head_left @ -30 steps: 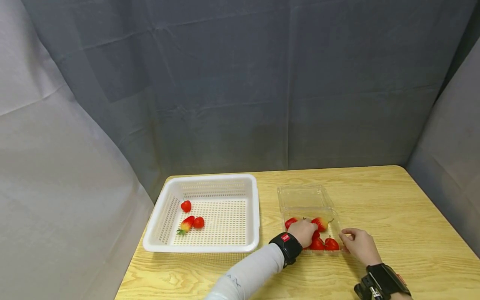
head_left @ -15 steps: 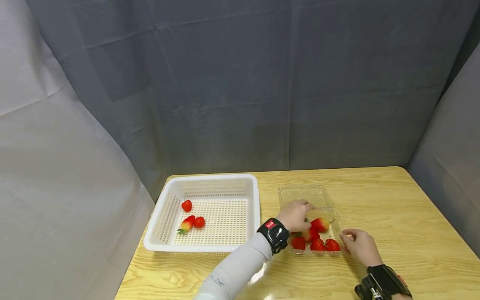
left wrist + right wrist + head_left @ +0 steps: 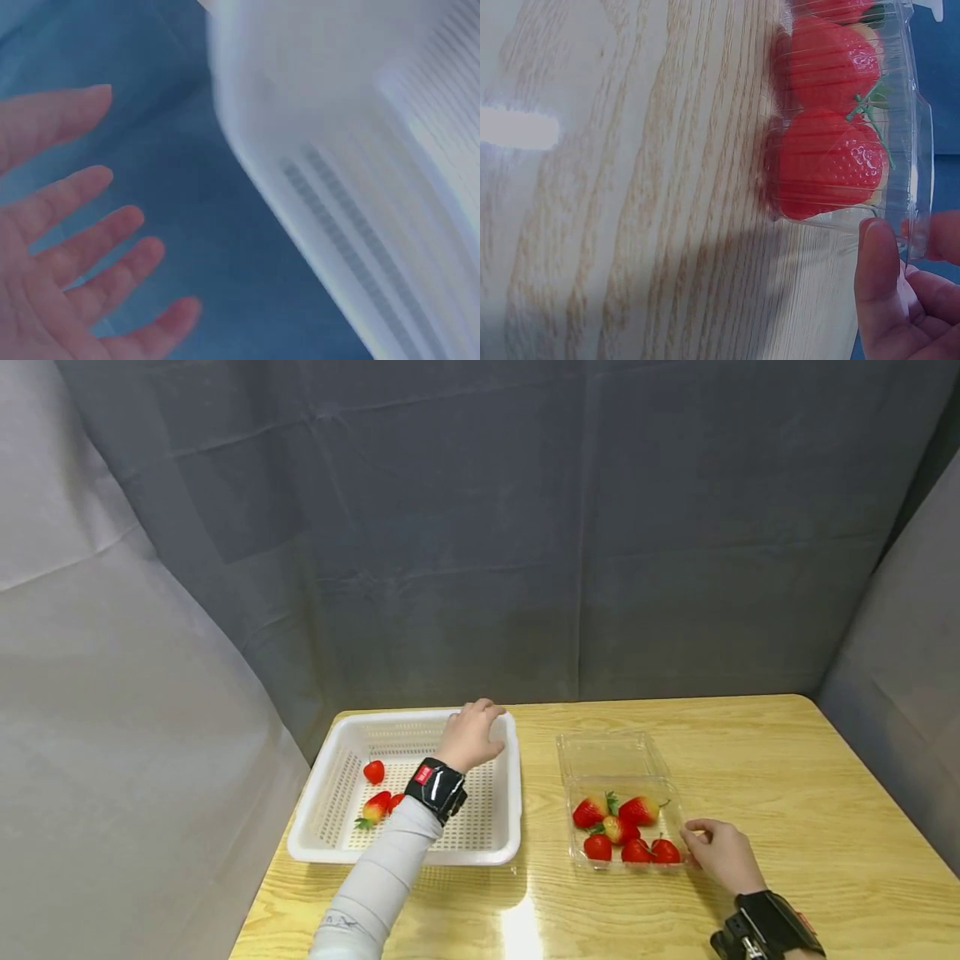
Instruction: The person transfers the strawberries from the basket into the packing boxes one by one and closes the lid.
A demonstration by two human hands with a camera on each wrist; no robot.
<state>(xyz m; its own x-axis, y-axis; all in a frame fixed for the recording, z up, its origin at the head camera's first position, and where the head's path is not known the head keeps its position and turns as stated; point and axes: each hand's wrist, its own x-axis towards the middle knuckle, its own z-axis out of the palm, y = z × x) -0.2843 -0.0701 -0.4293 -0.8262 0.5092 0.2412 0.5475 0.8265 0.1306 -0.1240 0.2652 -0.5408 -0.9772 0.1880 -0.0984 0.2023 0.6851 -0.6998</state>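
My left hand (image 3: pixel 471 737) is over the right part of the white plastic basket (image 3: pixel 300 827). In the left wrist view its fingers (image 3: pixel 112 289) are spread, with nothing held, beside the basket's rim. At the right, my right hand (image 3: pixel 723 853) pinches the right edge of a clear plastic clamshell box (image 3: pixel 573 847) between thumb and finger. The box's lid (image 3: pixel 607 754) lies back, away from me. Inside are strawberries, one of them a red-yellow strawberry (image 3: pixel 590 812), and round red fruits like cherries (image 3: pixel 665 850). The right wrist view shows the thumb (image 3: pixel 877 262) against the box's edge.
In the basket lie a strawberry (image 3: pixel 376 807), a round red fruit (image 3: pixel 373 772) and another red fruit (image 3: pixel 396 802), partly behind the left wrist. The wooden table (image 3: pixel 787 777) ends at a grey cloth backdrop (image 3: pixel 450 568); pale cloth hangs at both sides.
My left hand has left the clamshell box and moved left over the basket; the fruits it covered now show. The right hand has stayed at the box's edge.
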